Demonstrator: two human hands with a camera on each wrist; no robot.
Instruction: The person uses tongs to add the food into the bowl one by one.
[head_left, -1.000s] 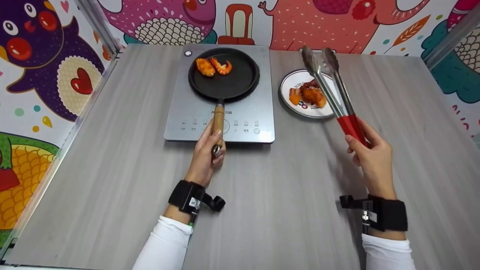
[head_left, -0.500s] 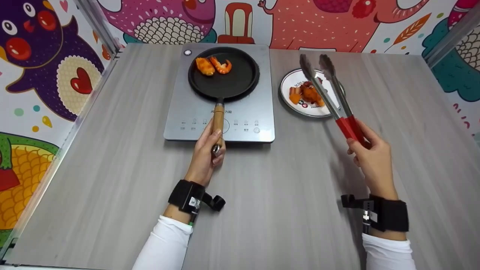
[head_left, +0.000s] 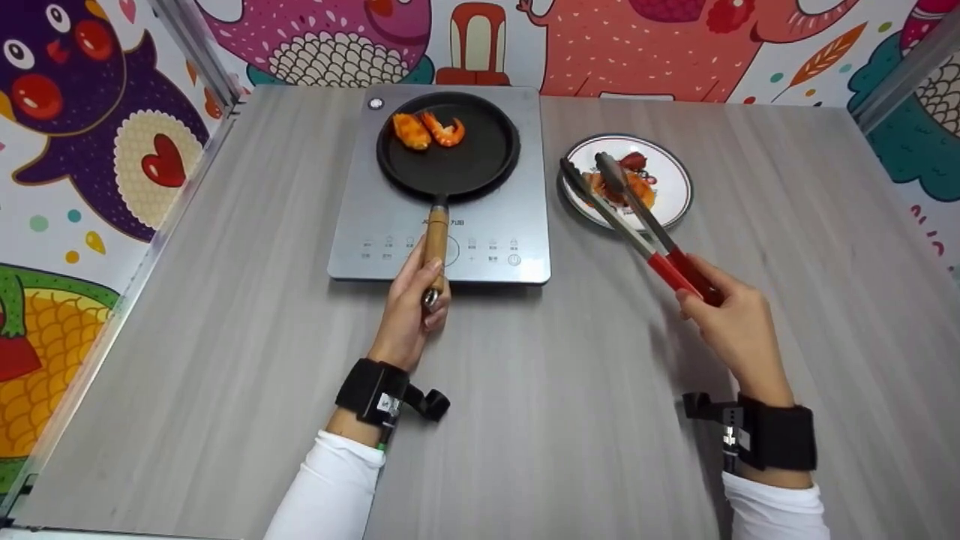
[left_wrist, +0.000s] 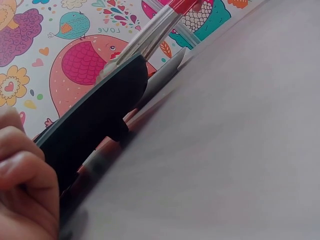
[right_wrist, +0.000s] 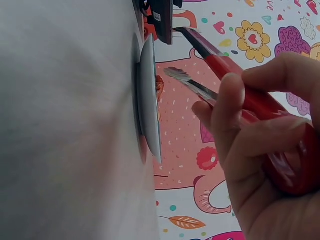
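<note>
Head view: the left hand [head_left: 409, 304] is grasping a brown wooden handle [head_left: 436, 234]; the right hand [head_left: 739, 322] is holding red-and-silver metal tongs [head_left: 637, 240] over a round white plate [head_left: 673, 180]. Work seems partway: reddish-orange food [head_left: 643, 194] is apparently waiting there; two orange pieces [head_left: 411, 132] are already lying in the round black pan [head_left: 472, 161].

Two forearms reach in from the near side, both hands in a firm grip.
Your left forearm [head_left: 328, 480] slants far and to the right, and your left hand [head_left: 409, 307] wraps its hold, thumb [head_left: 430, 279] on top. Your right forearm [head_left: 776, 502] points almost straight far; your right hand [head_left: 735, 326] leans left, fingers [right_wrist: 285, 75] bent in a pinch.
</note>
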